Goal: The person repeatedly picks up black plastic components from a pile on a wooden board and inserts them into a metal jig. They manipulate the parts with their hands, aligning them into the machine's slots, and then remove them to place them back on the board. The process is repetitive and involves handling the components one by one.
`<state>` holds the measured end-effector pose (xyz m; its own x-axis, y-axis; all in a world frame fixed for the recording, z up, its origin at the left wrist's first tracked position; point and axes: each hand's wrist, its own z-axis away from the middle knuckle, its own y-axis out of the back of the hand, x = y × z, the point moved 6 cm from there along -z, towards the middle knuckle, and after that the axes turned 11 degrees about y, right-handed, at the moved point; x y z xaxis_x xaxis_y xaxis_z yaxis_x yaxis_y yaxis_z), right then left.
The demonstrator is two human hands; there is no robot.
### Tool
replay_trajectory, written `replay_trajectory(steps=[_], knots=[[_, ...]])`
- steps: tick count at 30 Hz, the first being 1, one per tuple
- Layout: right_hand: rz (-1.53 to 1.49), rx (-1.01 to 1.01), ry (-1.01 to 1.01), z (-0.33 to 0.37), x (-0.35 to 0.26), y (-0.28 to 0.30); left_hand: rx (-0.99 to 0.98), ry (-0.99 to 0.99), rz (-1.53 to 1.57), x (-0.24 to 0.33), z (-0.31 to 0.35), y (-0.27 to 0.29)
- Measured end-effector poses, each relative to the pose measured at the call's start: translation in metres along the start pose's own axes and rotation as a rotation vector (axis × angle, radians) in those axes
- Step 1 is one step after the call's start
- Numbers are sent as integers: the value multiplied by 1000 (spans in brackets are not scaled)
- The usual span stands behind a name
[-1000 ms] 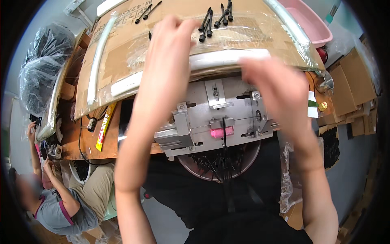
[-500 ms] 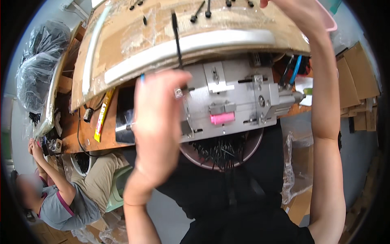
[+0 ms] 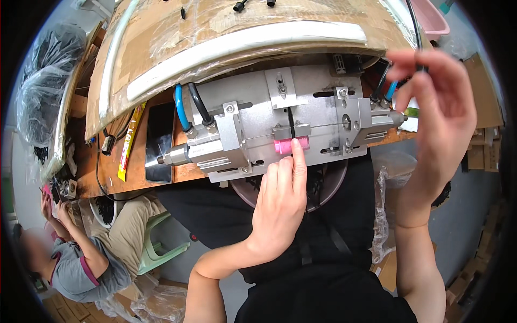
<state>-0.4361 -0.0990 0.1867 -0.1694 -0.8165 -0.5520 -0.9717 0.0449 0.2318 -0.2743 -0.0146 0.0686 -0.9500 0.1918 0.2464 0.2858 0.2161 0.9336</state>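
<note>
My left hand (image 3: 280, 199) lies over the front of a metal clamping fixture (image 3: 264, 121), its index finger stretched onto a thin black rod (image 3: 291, 121) and the other fingers folded. That rod runs across a small grooved metal block and a pink block (image 3: 283, 146) on the fixture; its near end and my thumb are hidden. At the right, my right hand (image 3: 439, 102) is raised and a little blurred, its fingers closed around the lower end of another thin black rod (image 3: 414, 24) that points upward.
Blue and black hoses feed cylinders at both ends of the fixture. Behind rises a cardboard-covered board (image 3: 215, 32) with padded strips and several black parts. A phone (image 3: 160, 142) and yellow packet (image 3: 131, 142) lie left. A bowl of black rods (image 3: 323, 183) sits below; a co-worker (image 3: 89, 258) sits left.
My left hand has come down and right from the fixture's left side, its rod now lying across the blocks. My right hand has come back from the board's far right with a rod.
</note>
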Motion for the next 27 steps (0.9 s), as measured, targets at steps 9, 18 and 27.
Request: replay_trajectory(steps=[9,18,27], knots=[[239,-363,8,121,-9,-72,-23,131,313,-13,16,30],[224,-498,-70,125,5,-93,-13,139,350,-23,19,43],[471,-325,313,5,8,-54,435,-208,193,-35,-145,94]])
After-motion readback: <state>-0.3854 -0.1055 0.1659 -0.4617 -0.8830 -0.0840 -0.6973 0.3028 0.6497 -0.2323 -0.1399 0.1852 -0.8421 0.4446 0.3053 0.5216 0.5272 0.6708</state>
